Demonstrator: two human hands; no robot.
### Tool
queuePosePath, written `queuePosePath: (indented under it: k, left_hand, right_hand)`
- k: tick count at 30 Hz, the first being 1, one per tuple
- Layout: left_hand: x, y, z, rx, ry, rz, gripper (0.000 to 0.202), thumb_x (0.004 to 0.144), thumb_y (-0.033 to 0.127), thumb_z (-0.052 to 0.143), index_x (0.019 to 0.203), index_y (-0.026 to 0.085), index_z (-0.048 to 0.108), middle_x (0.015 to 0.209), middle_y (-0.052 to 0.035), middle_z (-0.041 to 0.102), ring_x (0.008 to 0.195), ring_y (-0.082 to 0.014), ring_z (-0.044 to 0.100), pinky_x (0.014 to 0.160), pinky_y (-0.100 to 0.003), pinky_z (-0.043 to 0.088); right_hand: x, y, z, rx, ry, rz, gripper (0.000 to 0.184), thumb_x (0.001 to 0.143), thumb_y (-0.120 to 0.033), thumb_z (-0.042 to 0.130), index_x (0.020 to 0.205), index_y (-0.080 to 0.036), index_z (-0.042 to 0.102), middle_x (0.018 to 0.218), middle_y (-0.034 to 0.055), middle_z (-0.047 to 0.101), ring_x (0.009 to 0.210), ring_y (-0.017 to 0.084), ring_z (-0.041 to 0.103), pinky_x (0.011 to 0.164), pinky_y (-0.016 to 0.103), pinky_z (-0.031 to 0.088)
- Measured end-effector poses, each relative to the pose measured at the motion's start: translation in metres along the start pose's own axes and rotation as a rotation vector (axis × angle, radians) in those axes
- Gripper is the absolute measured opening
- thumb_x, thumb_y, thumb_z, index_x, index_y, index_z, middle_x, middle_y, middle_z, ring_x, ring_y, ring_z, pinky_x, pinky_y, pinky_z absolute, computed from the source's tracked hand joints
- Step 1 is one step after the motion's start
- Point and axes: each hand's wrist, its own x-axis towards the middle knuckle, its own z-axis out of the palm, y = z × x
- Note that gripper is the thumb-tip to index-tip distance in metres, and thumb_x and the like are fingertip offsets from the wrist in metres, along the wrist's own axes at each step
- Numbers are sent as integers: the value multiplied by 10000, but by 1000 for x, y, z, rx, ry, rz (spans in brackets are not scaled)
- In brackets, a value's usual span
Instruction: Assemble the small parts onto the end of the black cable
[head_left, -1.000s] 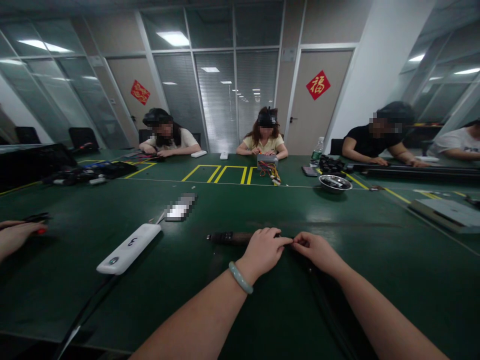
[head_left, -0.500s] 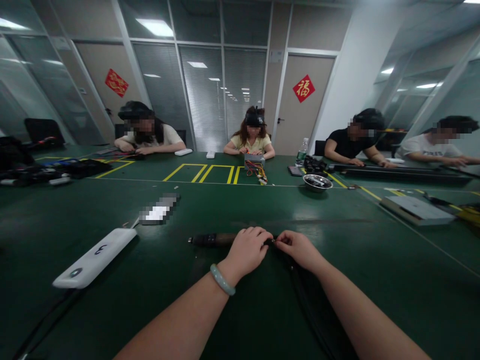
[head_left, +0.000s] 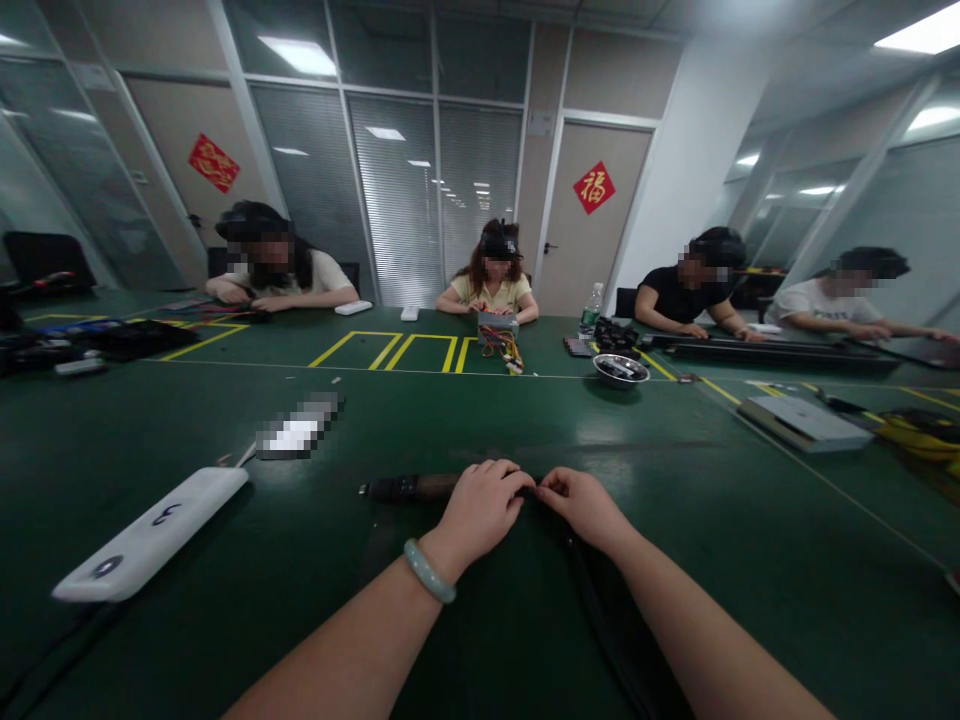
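Observation:
My left hand [head_left: 480, 505], with a pale green bangle on the wrist, lies curled over a dark rod-like tool [head_left: 409, 488] that rests on the green table [head_left: 712, 500]. Its fingers are wrapped round the tool's right end. My right hand [head_left: 581, 505] meets it fingertip to fingertip, pinched on a small dark part at that same end; I cannot make out what it is. A black cable or strap [head_left: 600, 610] runs from the hands down toward me.
A white power bank [head_left: 150, 535] lies at the left, a blurred flat item [head_left: 296, 428] behind it. A metal bowl [head_left: 621, 370], a grey box with coloured wires [head_left: 496, 330], a water bottle [head_left: 590, 311] and a flat grey panel [head_left: 806, 420] sit further off. Several people work across the table.
The view has swung to the right and a hand at the far left has left the picture. My two hands stay together on the tool's end, barely moved.

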Motion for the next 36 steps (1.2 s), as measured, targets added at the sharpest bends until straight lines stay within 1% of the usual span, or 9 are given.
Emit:
queuePosePath:
  k: [8, 13, 16, 21, 25, 28, 30, 33, 36]
  left_hand:
    - [1, 1, 0, -9, 7, -4, 247, 884, 207, 573, 1115, 289, 603, 1155, -14, 584, 1067, -215, 527, 911, -381, 397]
    - [1, -1, 4, -1, 7, -16, 285, 884, 208, 571, 1158, 286, 581, 1159, -14, 584, 1058, -206, 533, 908, -363, 400]
    - [1, -2, 6, 9, 5, -20, 277, 890, 211, 559, 1153, 292, 591, 1172, -15, 577, 1066, -208, 528, 912, -364, 396]
    - [1, 0, 5, 24, 9, -6, 300, 884, 205, 555, 1155, 328, 599, 1177, -9, 571, 1066, -216, 523, 911, -374, 388]
    - [1, 1, 5, 9, 22, -15, 305, 875, 188, 555, 1154, 306, 590, 1147, -9, 581, 1054, -209, 525, 899, -362, 392]
    - [1, -1, 7, 15, 20, -17, 275, 879, 191, 550, 1122, 308, 605, 1147, -6, 579, 1058, -208, 525, 902, -366, 385]
    - [1, -1, 8, 20, 21, -15, 276, 883, 199, 545, 1121, 324, 608, 1157, -2, 575, 1061, -211, 524, 903, -374, 380]
    - [1, -1, 7, 16, 28, -9, 284, 879, 205, 544, 1126, 331, 605, 1157, 0, 575, 1061, -215, 523, 904, -378, 377]
    - [0, -1, 6, 5, 32, 1, 277, 868, 195, 546, 1112, 311, 607, 1143, -10, 586, 1054, -219, 528, 900, -375, 381]
  right_hand:
    - [-2, -3, 3, 28, 25, 50, 213, 835, -414, 608, 820, -207, 660, 759, 3, 691, 693, 154, 616, 588, 242, 390]
    - [-2, -3, 4, 7, 49, 43, 176, 843, -380, 609, 819, -212, 658, 753, -4, 688, 670, 141, 604, 577, 236, 379]
    - [-1, -2, 5, -4, 61, 37, 171, 842, -374, 613, 819, -212, 661, 751, -8, 687, 661, 135, 597, 575, 231, 371]
    - [1, 2, 11, -2, 83, 40, 169, 840, -368, 622, 811, -207, 666, 739, -13, 684, 675, 130, 601, 584, 226, 365]
    - [1, 3, 14, -21, 89, 49, 151, 840, -355, 624, 826, -209, 662, 752, -13, 685, 679, 130, 600, 592, 228, 361]
    - [1, 2, 14, -74, 105, 28, 142, 845, -345, 618, 816, -213, 659, 751, -9, 670, 676, 136, 593, 590, 236, 357]
    - [0, 0, 14, -115, 141, -11, 131, 846, -328, 617, 796, -211, 651, 764, -2, 650, 697, 144, 589, 607, 242, 369]
    - [-3, -4, 15, -166, 212, -89, 99, 847, -276, 611, 779, -208, 633, 839, 14, 616, 749, 153, 585, 669, 252, 406]
    - [-6, -7, 16, -189, 264, -159, 72, 861, -234, 582, 803, -207, 614, 1062, 47, 576, 841, 162, 595, 760, 269, 437]
